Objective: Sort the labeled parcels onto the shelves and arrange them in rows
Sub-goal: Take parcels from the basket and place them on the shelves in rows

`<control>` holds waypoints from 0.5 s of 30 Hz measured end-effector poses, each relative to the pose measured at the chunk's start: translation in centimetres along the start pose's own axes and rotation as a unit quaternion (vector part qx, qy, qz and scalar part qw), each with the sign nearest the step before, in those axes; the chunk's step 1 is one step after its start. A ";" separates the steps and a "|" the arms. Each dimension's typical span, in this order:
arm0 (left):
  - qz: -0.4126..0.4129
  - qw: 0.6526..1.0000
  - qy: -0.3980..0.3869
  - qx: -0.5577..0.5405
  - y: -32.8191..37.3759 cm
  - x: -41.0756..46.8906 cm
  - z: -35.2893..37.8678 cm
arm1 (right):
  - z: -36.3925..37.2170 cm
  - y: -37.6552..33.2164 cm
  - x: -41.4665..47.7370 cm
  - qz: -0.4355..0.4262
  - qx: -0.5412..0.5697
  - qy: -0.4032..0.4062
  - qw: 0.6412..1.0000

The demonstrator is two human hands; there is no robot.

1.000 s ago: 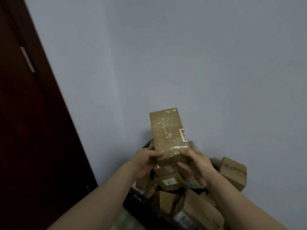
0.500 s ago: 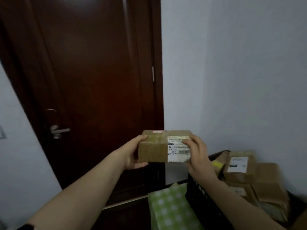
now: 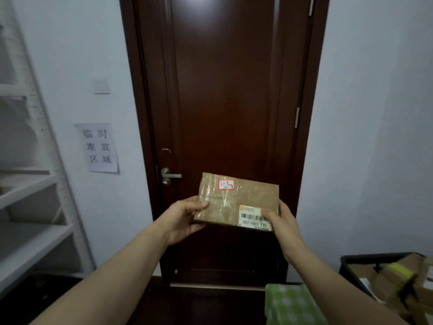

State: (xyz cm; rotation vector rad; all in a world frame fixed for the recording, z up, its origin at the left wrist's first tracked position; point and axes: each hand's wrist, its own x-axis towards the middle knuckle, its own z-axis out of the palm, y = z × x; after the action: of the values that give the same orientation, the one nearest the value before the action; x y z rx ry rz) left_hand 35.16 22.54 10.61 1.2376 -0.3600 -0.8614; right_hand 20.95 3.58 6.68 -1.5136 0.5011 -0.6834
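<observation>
Both hands on the taped cardboard parcel (image 3: 236,200) — left hand (image 3: 181,220) pinching its left edge, right hand (image 3: 282,222) gripping the right corner over the barcode label (image 3: 254,218). It's held up before the dark wooden door (image 3: 225,90) — white shelves (image 3: 30,191) at left.

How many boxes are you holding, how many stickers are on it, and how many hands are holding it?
Box: 1
Stickers: 2, the red-edged sticker and the barcode label
Hands: 2, the left hand and the right hand
Total: 5
</observation>
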 end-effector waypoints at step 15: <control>0.034 0.998 0.046 -0.029 0.8 -3.2 -7.8 | 8.6 -0.8 -0.9 -0.039 -0.016 -0.050 0.998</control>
State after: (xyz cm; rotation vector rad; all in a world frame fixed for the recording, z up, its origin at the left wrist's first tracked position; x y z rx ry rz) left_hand 38.59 30.24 9.52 1.2005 -0.3003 -0.7489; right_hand 26.17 10.50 7.51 -1.5953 0.3808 -0.6587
